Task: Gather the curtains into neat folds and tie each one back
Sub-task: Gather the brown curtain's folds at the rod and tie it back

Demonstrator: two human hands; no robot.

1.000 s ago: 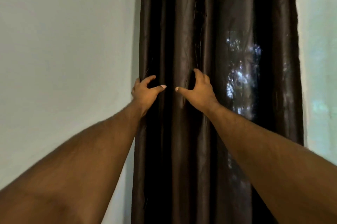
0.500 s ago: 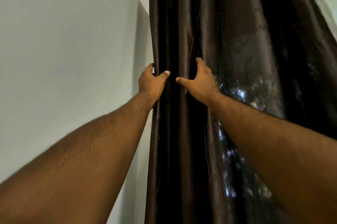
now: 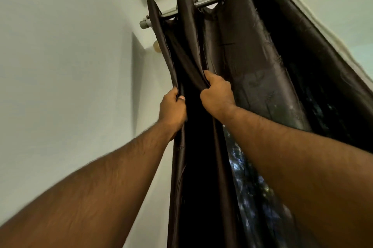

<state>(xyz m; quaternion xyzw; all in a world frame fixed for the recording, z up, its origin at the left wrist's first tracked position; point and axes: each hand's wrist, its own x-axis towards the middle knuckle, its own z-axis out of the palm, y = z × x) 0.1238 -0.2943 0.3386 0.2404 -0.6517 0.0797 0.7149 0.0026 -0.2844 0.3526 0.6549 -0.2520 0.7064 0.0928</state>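
Curtain (image 3: 252, 70) fabric, dark brown and glossy, hangs in deep folds from a metal rod (image 3: 207, 2) high on the pale wall (image 3: 60, 65), close to the corner. Both arms reach up to it. The left hand (image 3: 172, 109) pinches the curtain's outer edge, thumb pressed against curled fingers (image 3: 175, 92). Just beside it, the right hand (image 3: 219, 94) grips the next fold inward, fingers wrapped into the cloth and partly hidden by it. Between the two hands the fabric sags in a dark pleat. Lower down, specks of light show through the cloth.
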